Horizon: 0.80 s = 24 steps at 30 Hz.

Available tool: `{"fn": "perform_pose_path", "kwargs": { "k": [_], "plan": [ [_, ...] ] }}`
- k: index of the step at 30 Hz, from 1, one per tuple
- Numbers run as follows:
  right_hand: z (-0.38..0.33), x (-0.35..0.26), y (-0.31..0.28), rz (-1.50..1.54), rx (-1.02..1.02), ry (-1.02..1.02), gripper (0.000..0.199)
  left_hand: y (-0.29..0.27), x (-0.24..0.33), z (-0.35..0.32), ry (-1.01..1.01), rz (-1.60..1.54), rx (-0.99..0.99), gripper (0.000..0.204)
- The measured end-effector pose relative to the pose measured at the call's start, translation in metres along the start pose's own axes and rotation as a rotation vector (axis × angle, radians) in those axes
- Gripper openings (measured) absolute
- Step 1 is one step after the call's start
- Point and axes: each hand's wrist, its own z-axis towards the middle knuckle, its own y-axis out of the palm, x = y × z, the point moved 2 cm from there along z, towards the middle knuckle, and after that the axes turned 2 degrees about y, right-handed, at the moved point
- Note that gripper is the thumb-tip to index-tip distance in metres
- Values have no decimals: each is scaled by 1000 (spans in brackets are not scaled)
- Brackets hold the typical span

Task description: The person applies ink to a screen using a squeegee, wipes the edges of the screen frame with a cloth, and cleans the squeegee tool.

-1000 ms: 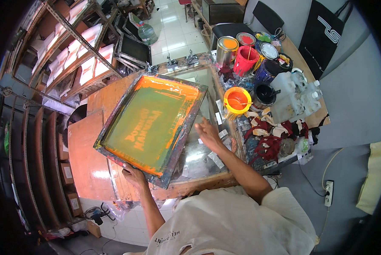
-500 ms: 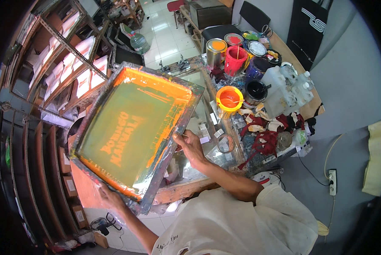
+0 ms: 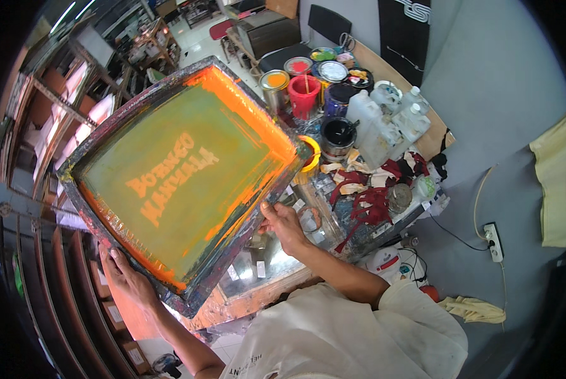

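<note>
A screen-printing frame (image 3: 223, 129) is held up at a tilt in front of me. Its dark rim surrounds an olive-green mesh with orange lettering, and orange ink lines the inner edges. My left hand (image 3: 130, 276) grips the lower left side, its fingers partly behind the rim. At the lower right side, my right hand (image 3: 283, 227) holds the rim with the thumb on top and the other fingers underneath. Just behind the frame's right corner, a yellow tub (image 3: 312, 151) is partly hidden. Below is a glass-topped table (image 3: 251, 278).
Paint containers stand at the back right, among them a red bucket (image 3: 304, 100) and a black-inked can (image 3: 338, 136). Cloudy plastic jugs (image 3: 384, 129) and stained rags (image 3: 371, 205) lie beside them. Shelving racks (image 3: 59, 271) line the left. A power strip (image 3: 494, 242) hangs on the right wall.
The frame has moved up and left and turned somewhat clockwise, now overlapping the yellow tub. My left hand has risen with it along the lower left rim. The whole view has shifted.
</note>
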Motion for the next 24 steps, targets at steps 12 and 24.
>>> {"fn": "perform_pose_path", "kwargs": {
  "k": [12, 24],
  "plan": [
    [4, -114, -100, -899, -346, -267, 29, 15, 60, 12, -33, -61, -12, 40],
    [214, -368, -282, -1702, 532, -430, 40, 12, 63, 15, -237, 100, 102, 55]
  ]
}}
